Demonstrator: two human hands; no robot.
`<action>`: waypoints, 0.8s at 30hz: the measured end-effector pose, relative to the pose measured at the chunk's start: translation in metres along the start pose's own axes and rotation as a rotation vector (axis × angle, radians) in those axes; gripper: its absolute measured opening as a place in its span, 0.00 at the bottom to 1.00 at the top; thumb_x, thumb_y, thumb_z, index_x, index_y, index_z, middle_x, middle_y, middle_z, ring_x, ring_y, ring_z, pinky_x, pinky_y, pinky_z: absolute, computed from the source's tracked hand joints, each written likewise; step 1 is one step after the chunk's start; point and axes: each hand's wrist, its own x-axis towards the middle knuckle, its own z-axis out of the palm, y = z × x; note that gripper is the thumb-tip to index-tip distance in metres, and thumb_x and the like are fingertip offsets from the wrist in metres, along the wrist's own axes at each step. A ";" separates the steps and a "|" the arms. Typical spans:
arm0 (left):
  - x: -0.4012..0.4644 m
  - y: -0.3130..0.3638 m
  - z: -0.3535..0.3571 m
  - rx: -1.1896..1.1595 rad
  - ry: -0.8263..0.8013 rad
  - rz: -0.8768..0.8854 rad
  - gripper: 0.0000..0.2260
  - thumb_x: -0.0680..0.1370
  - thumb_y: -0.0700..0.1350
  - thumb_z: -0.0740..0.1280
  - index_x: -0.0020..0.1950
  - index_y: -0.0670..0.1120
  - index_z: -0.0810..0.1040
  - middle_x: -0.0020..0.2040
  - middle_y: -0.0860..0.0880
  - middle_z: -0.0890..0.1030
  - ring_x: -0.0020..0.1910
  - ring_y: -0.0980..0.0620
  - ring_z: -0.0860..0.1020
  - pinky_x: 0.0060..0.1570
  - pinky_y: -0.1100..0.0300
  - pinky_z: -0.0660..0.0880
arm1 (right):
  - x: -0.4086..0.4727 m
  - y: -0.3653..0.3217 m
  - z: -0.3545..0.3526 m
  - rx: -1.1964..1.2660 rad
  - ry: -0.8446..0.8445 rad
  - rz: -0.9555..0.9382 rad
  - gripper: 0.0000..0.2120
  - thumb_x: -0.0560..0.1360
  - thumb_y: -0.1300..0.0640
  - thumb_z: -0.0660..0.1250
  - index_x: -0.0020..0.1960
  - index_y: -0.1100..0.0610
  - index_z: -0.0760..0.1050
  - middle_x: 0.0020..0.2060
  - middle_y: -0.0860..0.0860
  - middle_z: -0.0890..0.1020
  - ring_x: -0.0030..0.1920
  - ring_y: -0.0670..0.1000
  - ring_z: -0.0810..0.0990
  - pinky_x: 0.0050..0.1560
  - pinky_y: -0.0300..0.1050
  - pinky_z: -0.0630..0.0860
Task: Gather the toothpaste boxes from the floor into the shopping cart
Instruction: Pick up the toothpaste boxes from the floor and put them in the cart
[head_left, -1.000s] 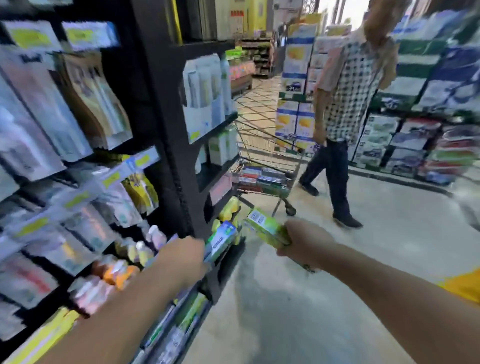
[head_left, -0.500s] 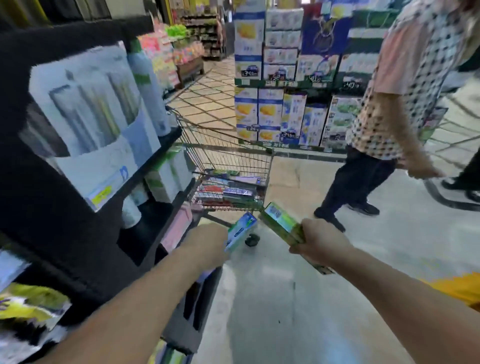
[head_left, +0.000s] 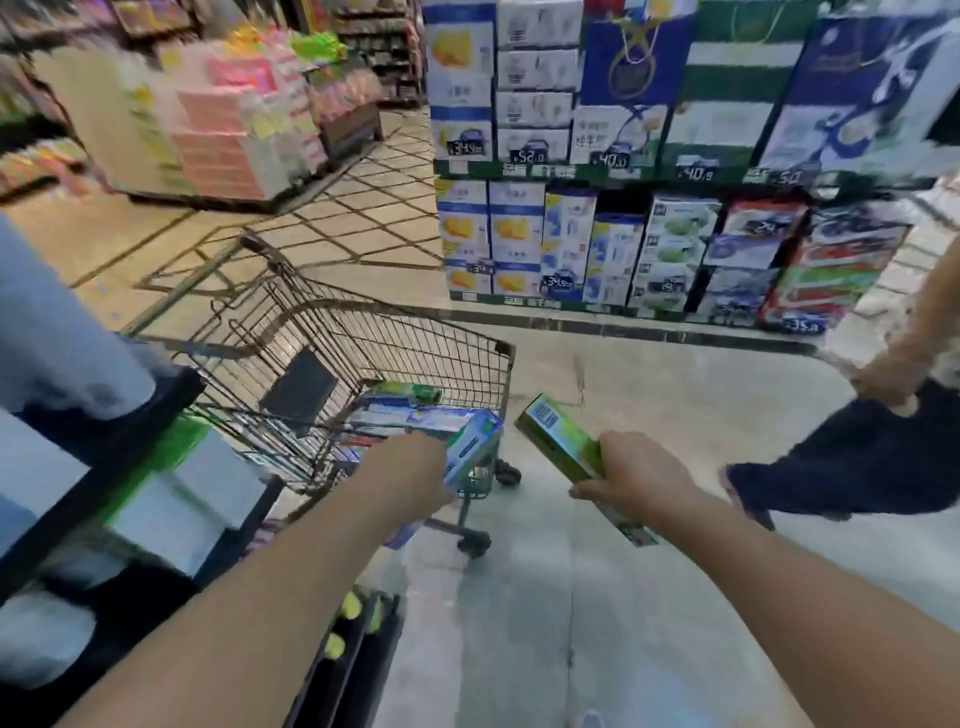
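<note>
I am at the carrying-in step: both hands are loaded and the cart is just ahead, so what remains is the drop.

Farthest to the left of my left hand stands the black shelf unit (head_left: 130, 415) with blurred green-and-white packs on it. Just beyond the left hand is the wire shopping cart (head_left: 415, 332), its near corner close to the knuckles. Several toothpaste boxes (head_left: 395, 410) already lie on the cart's floor, ahead of and slightly left of that hand.

My left hand (head_left: 410, 480) has its fingers curled round a blue-and-white toothpaste box (head_left: 475, 441), whose far end pokes up over the cart's near rim. Whether the box is already inside the rim or only level with it I cannot tell.

My right hand (head_left: 631, 480) grips a green toothpaste box (head_left: 558, 436) about its middle, tilted, its far end aimed up and left toward the cart. That box is outside the basket, over bare floor, just right of the cart's corner.

Well to the right of the right hand, another person's dark trousers (head_left: 857, 462) and arm stand close by.

I judge the next move calls for pushing the left box forward past the rim and letting go, then swinging the right hand left over the rim to do likewise, minding the bystander.
</note>
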 end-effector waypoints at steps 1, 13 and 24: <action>0.015 0.002 -0.006 -0.011 -0.010 -0.024 0.19 0.76 0.58 0.66 0.34 0.47 0.67 0.32 0.50 0.71 0.28 0.52 0.69 0.32 0.59 0.70 | 0.017 0.005 -0.008 -0.001 -0.011 -0.013 0.25 0.67 0.34 0.72 0.49 0.52 0.68 0.42 0.49 0.74 0.41 0.53 0.74 0.34 0.46 0.68; 0.178 -0.035 -0.052 -0.323 -0.070 -0.265 0.21 0.75 0.60 0.67 0.34 0.45 0.70 0.31 0.48 0.72 0.28 0.52 0.70 0.25 0.59 0.63 | 0.223 -0.006 -0.044 0.036 -0.065 -0.175 0.27 0.65 0.33 0.72 0.50 0.54 0.74 0.42 0.51 0.79 0.41 0.52 0.78 0.41 0.48 0.79; 0.316 -0.140 -0.062 -0.569 -0.082 -0.379 0.21 0.74 0.62 0.67 0.45 0.43 0.78 0.37 0.46 0.78 0.33 0.49 0.79 0.29 0.59 0.73 | 0.392 -0.083 -0.072 0.027 -0.185 -0.166 0.26 0.66 0.34 0.73 0.48 0.54 0.73 0.38 0.49 0.77 0.38 0.48 0.76 0.32 0.42 0.71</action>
